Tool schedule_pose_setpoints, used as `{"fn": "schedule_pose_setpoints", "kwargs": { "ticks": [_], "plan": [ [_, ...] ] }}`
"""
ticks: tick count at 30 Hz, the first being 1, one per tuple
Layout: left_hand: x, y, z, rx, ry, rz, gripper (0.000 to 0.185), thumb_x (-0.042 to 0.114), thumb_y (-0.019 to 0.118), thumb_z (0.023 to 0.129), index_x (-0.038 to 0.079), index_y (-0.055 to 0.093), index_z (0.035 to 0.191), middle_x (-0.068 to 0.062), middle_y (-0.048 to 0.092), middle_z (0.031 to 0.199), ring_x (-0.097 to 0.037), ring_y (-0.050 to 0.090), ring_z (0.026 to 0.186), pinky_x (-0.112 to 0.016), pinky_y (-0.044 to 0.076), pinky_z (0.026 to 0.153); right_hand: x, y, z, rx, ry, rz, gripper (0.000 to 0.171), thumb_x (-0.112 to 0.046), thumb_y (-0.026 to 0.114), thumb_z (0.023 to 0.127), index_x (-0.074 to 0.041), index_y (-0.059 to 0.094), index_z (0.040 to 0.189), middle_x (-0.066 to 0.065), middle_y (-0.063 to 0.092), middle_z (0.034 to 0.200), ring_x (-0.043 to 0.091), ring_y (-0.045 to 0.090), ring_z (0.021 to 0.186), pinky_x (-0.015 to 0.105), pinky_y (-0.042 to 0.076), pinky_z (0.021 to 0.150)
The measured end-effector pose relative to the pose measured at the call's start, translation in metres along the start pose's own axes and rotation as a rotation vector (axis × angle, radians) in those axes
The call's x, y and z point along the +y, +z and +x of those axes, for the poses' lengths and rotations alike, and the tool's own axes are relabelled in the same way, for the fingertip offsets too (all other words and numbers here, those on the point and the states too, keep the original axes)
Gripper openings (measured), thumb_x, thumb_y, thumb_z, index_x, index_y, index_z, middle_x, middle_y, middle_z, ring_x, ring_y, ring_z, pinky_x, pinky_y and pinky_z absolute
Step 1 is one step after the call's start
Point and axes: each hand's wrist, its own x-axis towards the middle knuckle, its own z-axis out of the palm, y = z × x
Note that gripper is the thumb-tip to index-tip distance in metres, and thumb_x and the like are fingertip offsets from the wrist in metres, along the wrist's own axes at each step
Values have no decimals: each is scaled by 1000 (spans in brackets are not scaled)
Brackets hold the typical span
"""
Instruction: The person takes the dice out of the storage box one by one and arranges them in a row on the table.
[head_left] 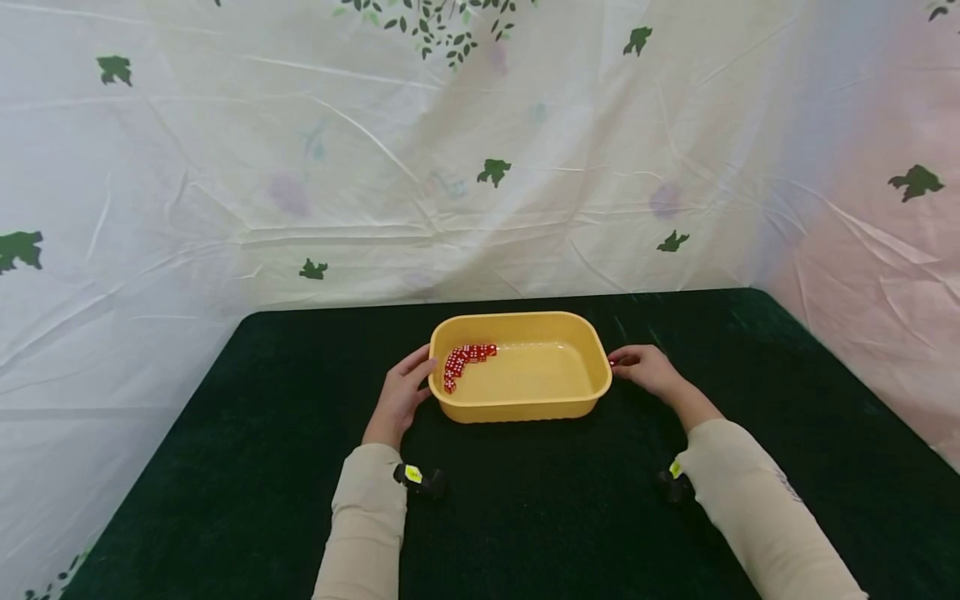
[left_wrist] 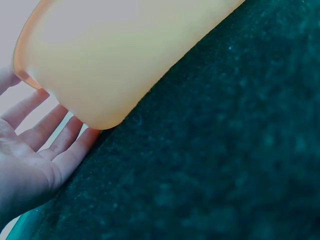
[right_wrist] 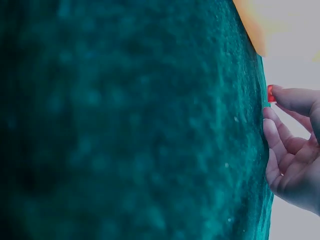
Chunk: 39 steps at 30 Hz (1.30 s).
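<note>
The small red translucent plastic die (head_left: 612, 362) sits pinched at the fingertips of the right hand (head_left: 651, 370), just off the right-hand end of the shallow yellow plastic tub (head_left: 525, 407), at about 3 o'clock from the tub's middle and nearly touching its rim. The right wrist view shows the same die (right_wrist: 270, 93) as a bright red sliver between thumb and forefinger, the other fingers (right_wrist: 276, 135) loosely curled beneath it; whether it is off the cloth or resting on it I cannot tell.

The tub's long axis runs 9 to 3 o'clock, straight across in front of the person, so the die lies on that axis, and the right hand is by far the nearer of the two.

Inside the tub, a curved row of small red dice (head_left: 463, 362) hugs the far-left corner, at about 10 o'clock from the tub's middle, well apart from the held die.

The left hand (head_left: 402, 395) is at the tub's 9 o'clock end, fingers straight and spread, laid flat against the outer wall with the thumb near the rim; the left wrist view shows the open palm (left_wrist: 25, 165) and fingers touching the tub (left_wrist: 115, 55).

Everything rests on a counter covered in dark green felt-like cloth (head_left: 540, 517).
</note>
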Motion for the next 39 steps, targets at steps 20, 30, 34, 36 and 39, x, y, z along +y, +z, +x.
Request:
{"fn": "schedule_pose_setpoints", "kwargs": {
  "ticks": [20,30,34,36,39],
  "plan": [
    [2,0,-2,-7,-2,13,36,20,52,86,15,49,122,-2,43,125,-18,43,108,-38,38,86,3,4,2,8,2,-26,28,-10,53,85,2,53,110,16,51,99,26,46,83,37,44,72],
    [0,1,-1,-12,-4,2,37,20,53,86,15,49,122,-3,42,125,-18,42,109,-38,39,86,4,4,2,13,21,-51,30,-10,53,85,2,52,112,15,51,98,26,45,83,36,43,71],
    [0,-1,0,-11,-2,4,36,20,53,86,15,49,122,-2,42,125,-18,42,109,-38,38,87,4,4,2,17,22,-57,30,-10,53,85,1,52,112,15,51,99,26,45,83,36,43,72],
    [1,-1,0,-10,-3,3,36,20,53,86,15,49,122,-2,42,125,-18,41,109,-39,38,87,3,5,2,18,18,-60,30,-10,53,85,1,52,113,15,50,98,26,45,83,36,44,71],
    [1,-2,0,-9,-9,2,36,20,52,86,16,49,122,-2,42,125,-18,41,110,-39,38,87,3,6,3,17,17,-60,30,-10,53,85,1,52,113,15,50,97,26,45,82,35,43,71]
  ]
}}
